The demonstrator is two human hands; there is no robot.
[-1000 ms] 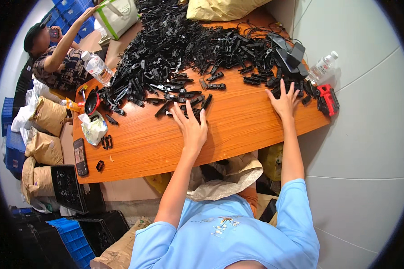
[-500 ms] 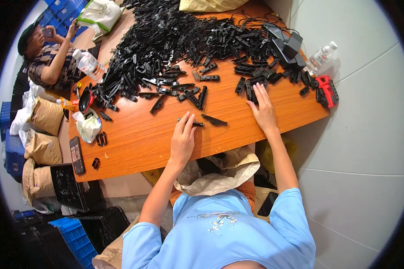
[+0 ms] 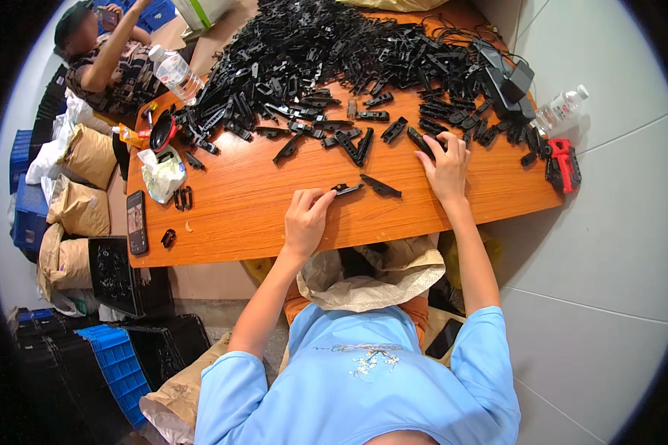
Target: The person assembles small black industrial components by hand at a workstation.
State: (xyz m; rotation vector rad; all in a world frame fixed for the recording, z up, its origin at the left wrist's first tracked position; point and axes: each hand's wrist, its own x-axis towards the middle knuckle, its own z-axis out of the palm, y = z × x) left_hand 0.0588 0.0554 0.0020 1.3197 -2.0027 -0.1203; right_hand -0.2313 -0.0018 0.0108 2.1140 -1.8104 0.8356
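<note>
Pinching away, the left hand (image 3: pixel 306 222) has its grip clamped on a black clip (image 3: pixel 350 190); the right hand (image 3: pixel 447 175) clamps a dark piece (image 3: pixel 417 136), near the pile (image 3: pixel 304 55)!

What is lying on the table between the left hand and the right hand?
In the head view, one loose black part lies there, beside the piece pinched by the left hand; bare table separates it from the right hand.
</note>
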